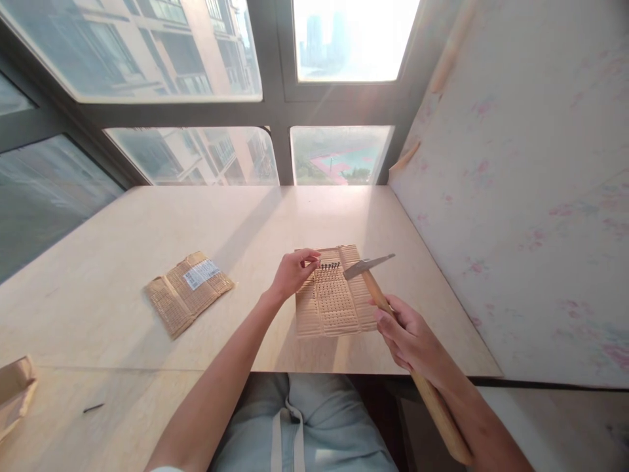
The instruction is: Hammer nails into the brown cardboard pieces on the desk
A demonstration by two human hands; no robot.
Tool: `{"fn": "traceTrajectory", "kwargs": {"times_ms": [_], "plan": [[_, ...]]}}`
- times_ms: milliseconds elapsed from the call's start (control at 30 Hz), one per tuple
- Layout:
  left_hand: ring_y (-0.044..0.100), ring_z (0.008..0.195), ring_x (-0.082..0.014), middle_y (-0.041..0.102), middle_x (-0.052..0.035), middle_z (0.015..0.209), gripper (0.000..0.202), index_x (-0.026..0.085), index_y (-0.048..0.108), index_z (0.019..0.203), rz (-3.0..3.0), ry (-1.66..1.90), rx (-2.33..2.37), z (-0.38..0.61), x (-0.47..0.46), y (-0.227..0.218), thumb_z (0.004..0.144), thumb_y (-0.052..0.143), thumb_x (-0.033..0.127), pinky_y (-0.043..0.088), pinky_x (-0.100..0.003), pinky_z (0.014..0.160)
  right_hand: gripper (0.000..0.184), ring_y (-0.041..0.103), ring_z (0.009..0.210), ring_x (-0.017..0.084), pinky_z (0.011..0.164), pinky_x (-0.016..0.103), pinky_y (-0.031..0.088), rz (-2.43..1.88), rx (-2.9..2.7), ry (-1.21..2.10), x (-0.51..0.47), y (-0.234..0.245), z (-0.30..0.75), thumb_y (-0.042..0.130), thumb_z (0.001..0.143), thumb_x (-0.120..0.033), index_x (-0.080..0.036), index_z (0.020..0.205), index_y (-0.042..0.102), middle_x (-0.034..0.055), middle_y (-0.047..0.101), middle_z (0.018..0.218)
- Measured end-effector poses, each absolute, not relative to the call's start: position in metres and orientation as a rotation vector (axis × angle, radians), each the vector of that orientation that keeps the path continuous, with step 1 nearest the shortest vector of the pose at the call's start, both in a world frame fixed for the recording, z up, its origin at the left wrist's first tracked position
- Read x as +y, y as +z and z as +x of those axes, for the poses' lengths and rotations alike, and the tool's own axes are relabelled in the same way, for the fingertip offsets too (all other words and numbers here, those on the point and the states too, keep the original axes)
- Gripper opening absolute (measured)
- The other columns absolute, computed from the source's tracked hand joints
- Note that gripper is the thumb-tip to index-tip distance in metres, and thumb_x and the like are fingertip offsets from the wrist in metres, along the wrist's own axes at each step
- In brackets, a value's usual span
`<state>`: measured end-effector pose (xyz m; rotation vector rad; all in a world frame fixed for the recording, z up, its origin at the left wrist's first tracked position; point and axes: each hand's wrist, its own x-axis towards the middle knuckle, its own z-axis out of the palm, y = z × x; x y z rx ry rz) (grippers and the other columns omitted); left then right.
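Note:
My right hand (405, 331) is closed round the wooden handle of a hammer (377, 292). Its metal head is raised over the right side of a corrugated cardboard piece (307, 322). A short row of dark nails (330, 265) stands upright in the cardboard near its far edge, and rows of small holes cover the middle. At the left end of that row, my left hand (295, 270) is closed in a pinch on what looks like a nail, mostly hidden by the fingertips.
Left of the work lies a folded cardboard piece (170, 301) with a white label. A single nail (93, 408) and a cardboard box (14, 393) are at the near left of the table (265, 216). Windows close off the back; a flowered wall (515, 196) bounds the right.

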<state>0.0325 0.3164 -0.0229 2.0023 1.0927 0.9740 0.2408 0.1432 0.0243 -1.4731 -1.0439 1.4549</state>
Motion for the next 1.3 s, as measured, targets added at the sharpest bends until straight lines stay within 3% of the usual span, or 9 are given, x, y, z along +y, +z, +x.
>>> {"fn": "traceTrajectory", "kwargs": {"times_ms": [300, 800, 1300], "plan": [[0.069, 0.073, -0.0161, 0.074, -0.0027, 0.084, 0.014, 0.02, 0.067, 0.095, 2.034, 1.003, 1.086, 0.03, 0.315, -0.028, 0.081, 0.066, 0.024, 0.05, -0.026, 0.062, 0.045, 0.024, 0.03, 0.002, 0.025, 0.014, 0.024, -1.471, -1.067, 1.446, 0.142, 0.02, 0.243, 0.055, 0.086, -0.051, -0.02, 0.117, 0.047, -0.0121, 0.038, 0.055], [0.071, 0.086, -0.0182, 0.073, -0.0031, 0.091, 0.01, 0.021, 0.064, 0.093, 2.018, 1.034, 1.049, 0.031, 0.314, -0.036, 0.085, 0.061, 0.026, 0.051, -0.025, 0.064, 0.041, 0.023, 0.029, 0.003, 0.025, 0.013, 0.023, -1.47, -1.101, 1.445, 0.144, 0.018, 0.241, 0.054, 0.088, -0.052, -0.02, 0.113, 0.047, -0.0133, 0.034, 0.051], [0.068, 0.072, -0.0147, 0.074, -0.0026, 0.089, 0.016, 0.021, 0.061, 0.099, 2.074, 1.007, 1.044, 0.027, 0.313, -0.035, 0.085, 0.063, 0.028, 0.052, -0.026, 0.067, 0.039, 0.022, 0.028, 0.003, 0.025, 0.014, 0.024, -1.45, -1.121, 1.463, 0.152, 0.02, 0.237, 0.053, 0.088, -0.05, -0.02, 0.112, 0.048, -0.0137, 0.033, 0.047]]}}
